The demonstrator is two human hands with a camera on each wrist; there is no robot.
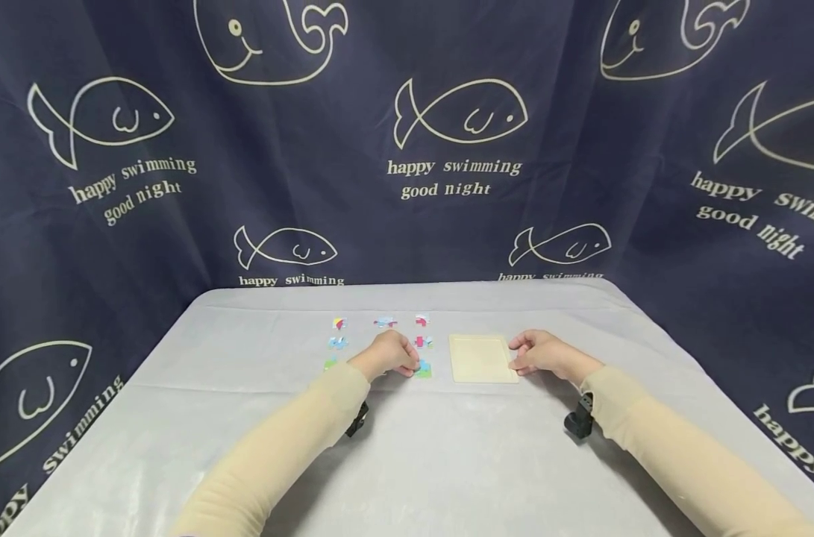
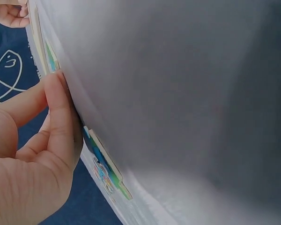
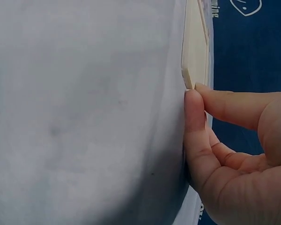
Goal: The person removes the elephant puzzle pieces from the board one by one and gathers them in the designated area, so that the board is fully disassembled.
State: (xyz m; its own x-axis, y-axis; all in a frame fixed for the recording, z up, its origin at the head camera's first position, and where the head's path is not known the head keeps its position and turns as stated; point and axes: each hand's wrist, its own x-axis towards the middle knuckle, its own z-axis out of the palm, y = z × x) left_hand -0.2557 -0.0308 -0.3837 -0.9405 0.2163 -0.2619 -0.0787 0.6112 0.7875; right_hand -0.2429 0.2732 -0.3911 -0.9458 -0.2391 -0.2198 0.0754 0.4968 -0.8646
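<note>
Low over the table, my left hand (image 1: 395,353) has its thumb and index fingertip together at the left edge of a green-and-blue jigsaw piece (image 1: 423,369), pinching it. In the left wrist view that piece (image 2: 51,57) juts out past the fingertips. My right hand (image 1: 539,352) grips the right edge of a pale wooden puzzle tray (image 1: 456,360). Seen from the right wrist, thumb and forefinger pinch the tray's rim (image 3: 189,77). The tray lies flat, with a shallow recess inside a raised border.
More jigsaw pieces lie spread in rows: a yellow-and-red one (image 1: 339,323), a blue-and-red one (image 1: 385,322), a red-and-white one (image 1: 421,320), a pink one (image 1: 423,341), a light-blue one (image 1: 337,343) and a green one (image 1: 330,364). A grey cloth covers the table (image 1: 407,462); a dark fish-print curtain (image 1: 447,224) hangs behind.
</note>
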